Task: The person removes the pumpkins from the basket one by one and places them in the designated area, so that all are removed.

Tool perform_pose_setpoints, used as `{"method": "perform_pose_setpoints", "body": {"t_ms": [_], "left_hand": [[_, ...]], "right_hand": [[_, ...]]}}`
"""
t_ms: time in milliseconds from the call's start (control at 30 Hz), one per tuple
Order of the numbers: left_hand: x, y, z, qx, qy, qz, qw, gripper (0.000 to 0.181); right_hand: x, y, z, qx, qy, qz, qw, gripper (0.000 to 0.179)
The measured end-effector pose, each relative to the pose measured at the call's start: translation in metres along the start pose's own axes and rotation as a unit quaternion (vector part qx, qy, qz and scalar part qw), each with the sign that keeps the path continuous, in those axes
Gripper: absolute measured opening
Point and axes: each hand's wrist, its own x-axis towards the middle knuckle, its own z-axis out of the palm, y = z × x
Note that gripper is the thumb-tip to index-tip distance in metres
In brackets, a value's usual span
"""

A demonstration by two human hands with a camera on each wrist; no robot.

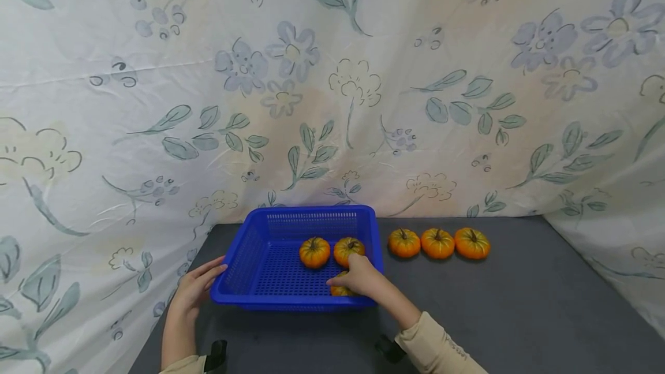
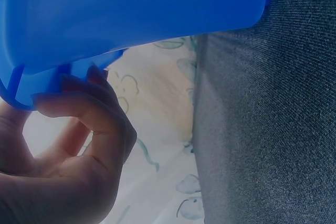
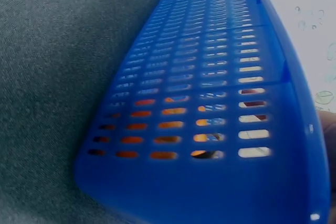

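Observation:
A blue plastic basket with slotted walls stands on the dark table. My left hand grips its left rim, fingers and thumb curled about the edge in the left wrist view. Inside the basket, my right hand holds a small orange pumpkin at the front right corner, partly covered by the fingers. Two more pumpkins lie behind it, one in the middle and another at the right. The right wrist view mostly shows the basket's wall, with orange showing through the slots.
Three more orange pumpkins, a left one, a middle one and a right one, stand in a row right of the basket. A flower-printed cloth hangs behind the grey table and along its sides.

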Motion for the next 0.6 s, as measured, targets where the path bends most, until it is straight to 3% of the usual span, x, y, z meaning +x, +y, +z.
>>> {"method": "perform_pose_setpoints", "body": {"t_ms": [367,600], "left_hand": [[0.0,0.002,0.002,-0.008,0.003,-0.006,0.9999,0.063],[0.0,0.002,0.002,-0.011,0.004,-0.007,0.9999,0.062]], "right_hand": [[0.006,0.005,0.007,-0.007,-0.007,-0.004,0.9999,0.035],[0.012,0.006,0.009,-0.031,-0.024,-0.006,0.9992,0.039]]}}
